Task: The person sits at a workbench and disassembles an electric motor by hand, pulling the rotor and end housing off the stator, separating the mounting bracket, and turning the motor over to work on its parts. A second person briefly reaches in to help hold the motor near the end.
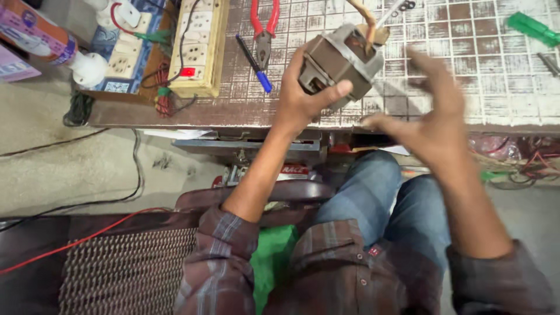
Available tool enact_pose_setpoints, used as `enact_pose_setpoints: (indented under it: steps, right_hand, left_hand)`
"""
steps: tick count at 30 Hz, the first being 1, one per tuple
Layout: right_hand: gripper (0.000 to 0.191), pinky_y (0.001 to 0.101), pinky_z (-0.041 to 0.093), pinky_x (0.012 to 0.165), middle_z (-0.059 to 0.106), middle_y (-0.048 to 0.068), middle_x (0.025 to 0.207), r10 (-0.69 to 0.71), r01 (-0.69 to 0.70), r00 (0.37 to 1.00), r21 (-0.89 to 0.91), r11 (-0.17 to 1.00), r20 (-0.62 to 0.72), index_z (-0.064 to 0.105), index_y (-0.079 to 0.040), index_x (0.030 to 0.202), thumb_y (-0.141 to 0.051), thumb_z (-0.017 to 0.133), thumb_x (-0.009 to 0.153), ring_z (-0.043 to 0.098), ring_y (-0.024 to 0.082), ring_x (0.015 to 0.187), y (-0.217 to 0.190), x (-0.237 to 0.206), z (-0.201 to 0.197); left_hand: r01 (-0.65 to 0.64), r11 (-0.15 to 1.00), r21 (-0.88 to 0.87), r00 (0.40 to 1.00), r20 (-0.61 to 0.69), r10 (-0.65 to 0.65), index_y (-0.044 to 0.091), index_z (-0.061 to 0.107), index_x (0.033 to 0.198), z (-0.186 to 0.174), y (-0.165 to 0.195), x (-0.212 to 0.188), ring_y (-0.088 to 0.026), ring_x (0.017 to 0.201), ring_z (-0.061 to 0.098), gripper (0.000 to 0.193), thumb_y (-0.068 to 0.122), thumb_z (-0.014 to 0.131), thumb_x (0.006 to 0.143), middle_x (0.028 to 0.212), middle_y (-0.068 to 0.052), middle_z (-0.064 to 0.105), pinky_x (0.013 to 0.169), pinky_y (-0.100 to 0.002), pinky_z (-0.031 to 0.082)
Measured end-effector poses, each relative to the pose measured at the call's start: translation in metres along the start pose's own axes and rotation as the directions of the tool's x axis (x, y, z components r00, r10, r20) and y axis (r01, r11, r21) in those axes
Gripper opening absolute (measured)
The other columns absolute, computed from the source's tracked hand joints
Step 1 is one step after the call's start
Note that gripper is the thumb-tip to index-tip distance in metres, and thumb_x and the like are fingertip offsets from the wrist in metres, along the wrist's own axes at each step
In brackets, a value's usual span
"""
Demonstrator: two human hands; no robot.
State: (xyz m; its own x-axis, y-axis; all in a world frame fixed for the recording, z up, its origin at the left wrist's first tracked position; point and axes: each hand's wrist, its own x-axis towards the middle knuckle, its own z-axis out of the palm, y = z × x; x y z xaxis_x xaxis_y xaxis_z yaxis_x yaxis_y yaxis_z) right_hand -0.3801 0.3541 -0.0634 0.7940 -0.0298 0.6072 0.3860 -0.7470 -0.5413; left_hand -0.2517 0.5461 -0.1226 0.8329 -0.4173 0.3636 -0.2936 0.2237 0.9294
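Head view: left hand (303, 99) grips motor (341, 61).

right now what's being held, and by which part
The left hand holds a small grey motor by its lower left side, thumb across the near face. The right hand is open and holds nothing.

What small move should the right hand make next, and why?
Probably close on the motor. The left hand alone holds it tilted at the table edge, while the right hand is open beside it, not touching.
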Motion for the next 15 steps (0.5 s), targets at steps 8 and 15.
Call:
enact_pose_setpoints:
  steps: [8, 15]
  right_hand:
    - [0.102, 0.0424, 0.055, 0.109, 0.056, 0.016, 0.151, 0.101, -0.124, 0.992, 0.397, 0.909, 0.078, 0.043, -0.004, 0.156, -0.014, 0.096, 0.07, 0.059, 0.026, 0.137, 0.036, 0.027, 0.025]
    - [0.086, 0.0378, 0.057, 0.109, 0.06, 0.014, 0.146, 0.21, -0.286, 0.957, 0.522, 0.804, 0.201, 0.055, -0.003, 0.148, -0.006, 0.091, 0.069, 0.06, 0.021, 0.135, 0.067, 0.045, -0.009]
  left_hand:
    - [0.256, 0.778, -0.574, 0.934, -0.061, -0.352, 0.011, 0.032, 0.155, 0.013, -0.043, 0.004, -0.017, 0.123, 0.054, 0.098, 0.047, 0.083, 0.079, 0.136, -0.002, 0.057, 0.103, -0.035, 0.049]
    - [0.259, 0.96, -0.11, 0.932, 0.29, -0.219, 0.002, 0.044, 0.163, -0.012, -0.03, 0.043, -0.023, 0.117, 0.051, 0.109, 0.046, 0.091, 0.075, 0.133, -0.014, 0.055, 0.105, -0.037, 0.043]
